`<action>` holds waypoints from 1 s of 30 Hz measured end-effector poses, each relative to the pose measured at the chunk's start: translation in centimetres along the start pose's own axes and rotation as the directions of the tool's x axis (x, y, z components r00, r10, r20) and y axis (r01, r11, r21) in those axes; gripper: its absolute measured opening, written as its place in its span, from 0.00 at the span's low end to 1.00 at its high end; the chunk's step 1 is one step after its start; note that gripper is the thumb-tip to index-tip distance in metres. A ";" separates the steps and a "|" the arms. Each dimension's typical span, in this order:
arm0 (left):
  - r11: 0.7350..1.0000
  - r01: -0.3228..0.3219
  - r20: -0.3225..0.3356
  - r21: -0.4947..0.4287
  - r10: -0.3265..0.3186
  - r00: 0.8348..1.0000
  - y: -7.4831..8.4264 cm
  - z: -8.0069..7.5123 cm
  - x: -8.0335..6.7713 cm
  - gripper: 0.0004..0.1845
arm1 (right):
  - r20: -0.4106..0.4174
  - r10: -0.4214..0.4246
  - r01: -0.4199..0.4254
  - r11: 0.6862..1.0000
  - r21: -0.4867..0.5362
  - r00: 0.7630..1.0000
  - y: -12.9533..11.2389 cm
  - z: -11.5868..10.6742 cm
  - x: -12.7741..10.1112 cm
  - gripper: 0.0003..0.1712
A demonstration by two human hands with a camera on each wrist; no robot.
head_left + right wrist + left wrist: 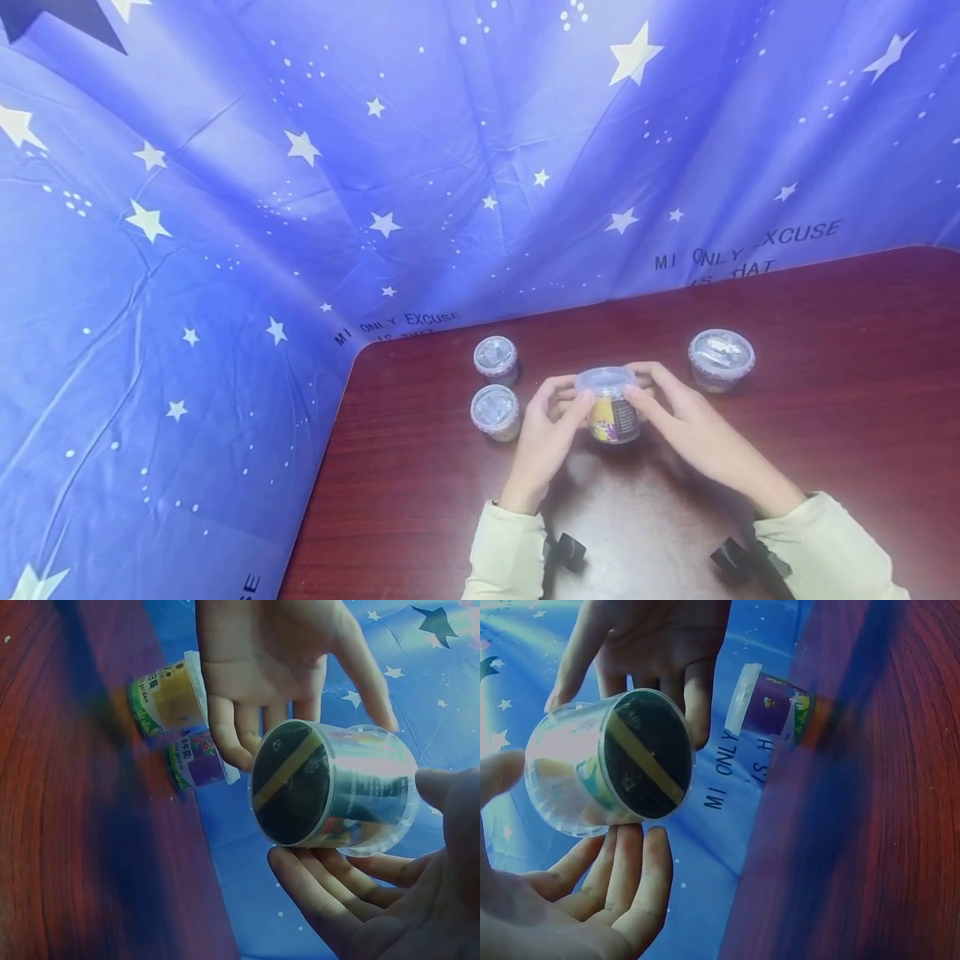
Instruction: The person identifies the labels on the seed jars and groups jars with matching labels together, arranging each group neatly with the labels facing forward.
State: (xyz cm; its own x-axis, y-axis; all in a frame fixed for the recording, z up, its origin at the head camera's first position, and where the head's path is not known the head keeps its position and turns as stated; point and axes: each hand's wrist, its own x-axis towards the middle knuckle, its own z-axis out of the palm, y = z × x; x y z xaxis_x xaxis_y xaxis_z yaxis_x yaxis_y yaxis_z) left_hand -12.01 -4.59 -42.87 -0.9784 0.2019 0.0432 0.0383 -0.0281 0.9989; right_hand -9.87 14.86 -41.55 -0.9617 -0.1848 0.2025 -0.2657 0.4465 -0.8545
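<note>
From the head view, a small lidded cup (611,406) stands upright near the middle of the dark red table (840,433), its long axis vertical and its clear lid on top. The left hand (551,433) and the right hand (686,421) close on it from either side, fingers curled about the upper wall just under the lid; both are equally near, so neither has the advantage. To the left of the hands stand two more cups, a far left cup (496,359) and a near left cup (496,412), just beside one another, and a right cup (721,359) stands apart on the other side; all three have lids on, and what is in them cannot be told from here. A blue star-printed cloth (300,208) hangs behind and beside the table. In the left wrist view the held cup (611,761) shows its dark base with a yellow band, the left hand's fingers (630,877) lying along its wall while the right hand (656,645) reaches in opposite; a purple-labelled cup (769,705) stands beyond. The right wrist view shows the same cup (330,784) base-on, cradled by the right hand's fingers (322,877), the left hand (277,667) across from it, with two labelled cups (169,697) behind. Its clear wall shows a printed label; the filling is not discernible.
</note>
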 end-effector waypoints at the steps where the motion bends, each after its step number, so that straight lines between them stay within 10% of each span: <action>1: 1.000 0.000 0.009 0.004 0.000 1.000 0.0 0.1 0.0 0.19 | 0.001 0.005 -0.005 1.000 0.001 1.000 0.0 0.1 0.0 0.22; 30: 0.996 -0.053 0.143 -0.065 0.062 0.988 -0.5 -1.3 0.4 0.21 | 0.097 -0.085 0.065 0.979 0.194 0.992 0.4 -0.2 0.3 0.22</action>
State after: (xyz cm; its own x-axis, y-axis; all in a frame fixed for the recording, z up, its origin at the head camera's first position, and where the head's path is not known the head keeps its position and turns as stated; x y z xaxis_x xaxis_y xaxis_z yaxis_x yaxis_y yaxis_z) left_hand -12.71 -5.79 -43.38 -0.9350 0.3379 0.1076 0.0772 -0.1021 0.9918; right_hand -10.25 15.17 -41.79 -0.9245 -0.3062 0.2271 -0.3095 0.2551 -0.9161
